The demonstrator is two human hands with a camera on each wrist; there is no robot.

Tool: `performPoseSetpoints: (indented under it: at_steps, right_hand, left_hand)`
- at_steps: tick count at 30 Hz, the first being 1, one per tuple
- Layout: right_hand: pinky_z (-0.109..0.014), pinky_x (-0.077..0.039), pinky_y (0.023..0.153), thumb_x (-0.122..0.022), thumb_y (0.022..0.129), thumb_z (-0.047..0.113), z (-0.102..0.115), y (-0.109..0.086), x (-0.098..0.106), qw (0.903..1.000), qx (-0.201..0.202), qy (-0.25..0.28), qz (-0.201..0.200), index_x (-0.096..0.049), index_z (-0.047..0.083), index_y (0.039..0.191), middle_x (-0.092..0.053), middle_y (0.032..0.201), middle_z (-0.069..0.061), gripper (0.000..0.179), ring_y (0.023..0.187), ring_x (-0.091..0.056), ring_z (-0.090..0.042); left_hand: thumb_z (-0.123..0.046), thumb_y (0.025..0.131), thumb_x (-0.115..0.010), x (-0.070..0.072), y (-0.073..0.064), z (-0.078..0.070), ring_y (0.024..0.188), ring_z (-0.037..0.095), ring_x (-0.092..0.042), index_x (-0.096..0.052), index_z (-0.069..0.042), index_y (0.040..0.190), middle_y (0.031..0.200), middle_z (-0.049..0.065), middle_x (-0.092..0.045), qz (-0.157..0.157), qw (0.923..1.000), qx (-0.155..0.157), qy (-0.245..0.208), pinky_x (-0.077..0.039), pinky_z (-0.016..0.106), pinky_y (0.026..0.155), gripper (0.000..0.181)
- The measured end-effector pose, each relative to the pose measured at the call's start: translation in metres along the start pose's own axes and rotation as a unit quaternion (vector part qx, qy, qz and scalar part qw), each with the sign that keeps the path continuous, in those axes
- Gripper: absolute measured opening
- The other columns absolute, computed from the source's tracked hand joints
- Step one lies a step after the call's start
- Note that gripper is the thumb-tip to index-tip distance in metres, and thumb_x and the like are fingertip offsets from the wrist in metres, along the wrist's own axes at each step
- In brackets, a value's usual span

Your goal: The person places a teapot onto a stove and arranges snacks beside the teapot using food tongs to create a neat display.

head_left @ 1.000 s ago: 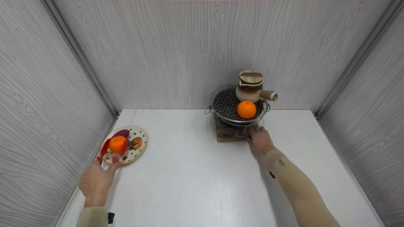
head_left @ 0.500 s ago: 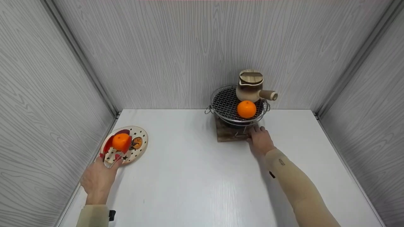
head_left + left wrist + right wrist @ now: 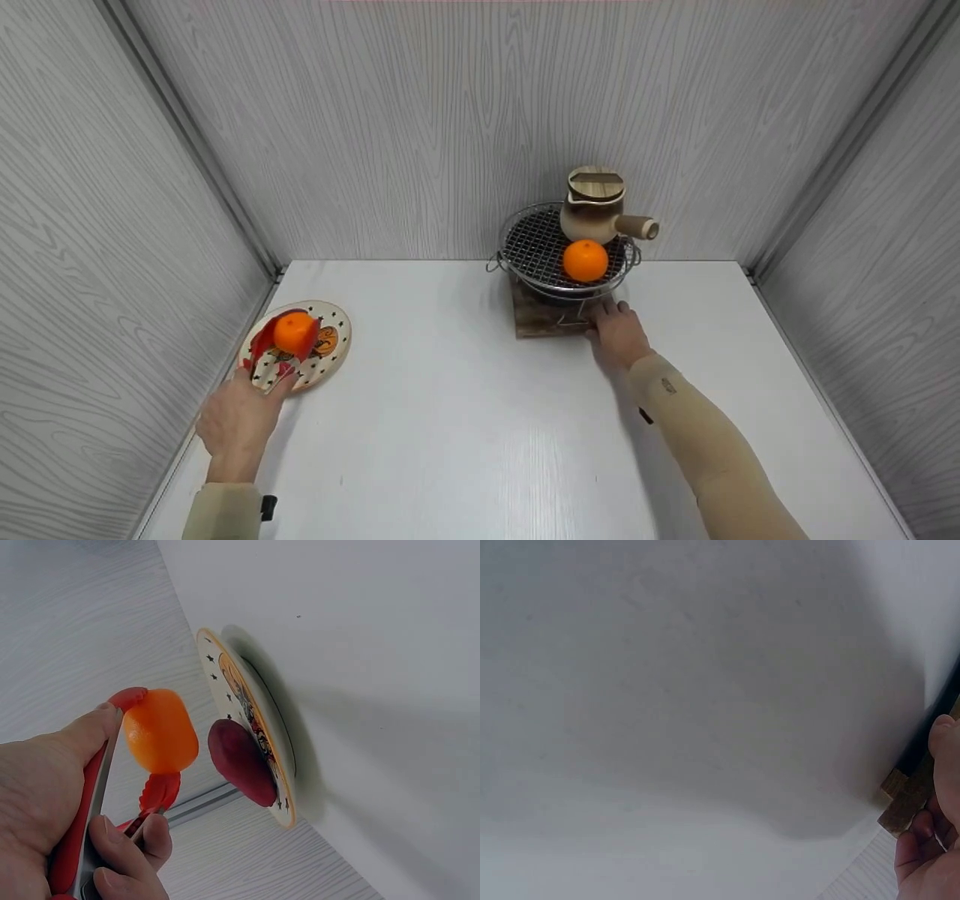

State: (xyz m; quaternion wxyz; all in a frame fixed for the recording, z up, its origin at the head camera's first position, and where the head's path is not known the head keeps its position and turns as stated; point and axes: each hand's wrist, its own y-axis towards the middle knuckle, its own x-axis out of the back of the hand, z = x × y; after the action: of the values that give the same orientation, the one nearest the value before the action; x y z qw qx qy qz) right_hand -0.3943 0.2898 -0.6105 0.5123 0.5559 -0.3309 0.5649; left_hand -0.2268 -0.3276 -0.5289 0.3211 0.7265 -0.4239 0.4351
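Note:
My left hand (image 3: 238, 420) grips a pair of tongs (image 3: 160, 793) with red tips. Between those tips is an orange (image 3: 295, 332), held above the plate (image 3: 339, 346), which is cream with stars and a pumpkin picture. On that plate lies a purple sweet potato (image 3: 240, 761), mostly hidden behind the orange in the head view. My right hand (image 3: 621, 337) holds the front right corner of the wooden base (image 3: 531, 321) under a round grill (image 3: 534, 251). In the right wrist view, the thumb and fingers bend around the edge of that base.
A second orange (image 3: 586, 261) sits on the grill's mesh. Behind it stands a brown and cream pot (image 3: 586, 221) with a wooden lid, its side handle pointing right past the grill's rim. Grey wood-grain walls (image 3: 420, 135) enclose the white table (image 3: 450, 420) at the back and sides.
My left hand has moved a little forward and right, carrying the tongs and the orange farther over the plate. The right hand has stayed on the wooden base.

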Motion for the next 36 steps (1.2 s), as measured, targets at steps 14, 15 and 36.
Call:
performPoseSetpoints:
  at_steps: [14,15,36]
  right_hand:
    - [-0.062,-0.052,0.107,-0.072,0.109,0.021,0.014,-0.008,0.017,1.0,-0.004,0.001,0.006,-0.061,-0.001,0.141,-0.065,0.142,-0.024,0.04,0.12,-0.059,-0.044]
    - [-0.062,-0.052,0.106,-0.072,0.109,0.022,0.012,-0.006,0.014,1.0,-0.004,-0.002,0.007,-0.061,-0.001,0.142,-0.064,0.143,-0.024,0.041,0.12,-0.059,-0.043]
    - [-0.06,-0.054,0.106,-0.071,0.11,0.027,-0.001,0.004,-0.001,0.9994,-0.009,-0.026,0.021,-0.059,0.0,0.145,-0.063,0.147,-0.024,0.046,0.121,-0.06,-0.044]
  left_hand:
    - [-0.06,0.097,-0.081,0.004,-0.001,-0.01,0.065,0.037,-0.054,-0.064,0.01,0.128,0.081,0.024,-0.06,-0.008,0.9997,-0.023,-0.001,-0.036,0.042,0.052,0.079]
    - [-0.06,0.097,-0.081,0.004,-0.001,-0.011,0.065,0.036,-0.054,-0.064,0.01,0.128,0.081,0.024,-0.06,-0.007,0.9997,-0.023,-0.001,-0.036,0.041,0.052,0.079]
    - [-0.058,0.095,-0.086,0.005,-0.001,-0.033,0.059,0.03,-0.048,-0.07,0.006,0.124,0.071,0.014,-0.053,-0.041,0.9972,-0.063,-0.005,-0.032,0.037,0.05,0.072]
